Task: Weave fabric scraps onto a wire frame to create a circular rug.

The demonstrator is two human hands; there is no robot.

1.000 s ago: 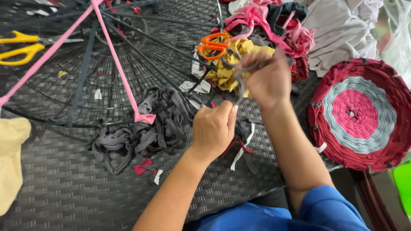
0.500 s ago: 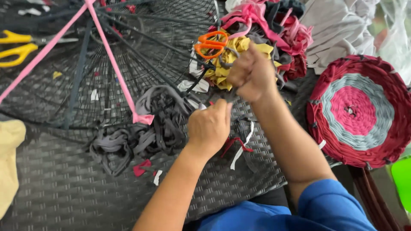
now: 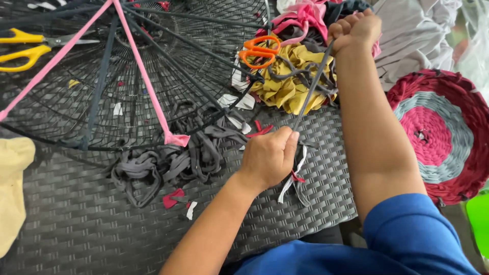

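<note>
Both hands, left [image 3: 268, 157] and right [image 3: 355, 29], grip a thin grey strip [image 3: 311, 86], taut diagonally between them, frame centre.

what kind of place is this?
Probably a home or patio craft spot for rag-rug weaving: a dark wicker table, a round woven rug, piles of fabric strips, and orange scissors.

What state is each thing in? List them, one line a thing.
left hand: closed, pinching the grey fabric strip's lower end
right hand: fisted on the strip's upper end
grey fabric strip: stretched taut between the hands
orange-handled scissors: lying on yellow fabric, blades hidden
yellow-handled scissors: lying shut
pink strip: stretched across the wire frame
round woven mat: flat, finished-looking
</note>
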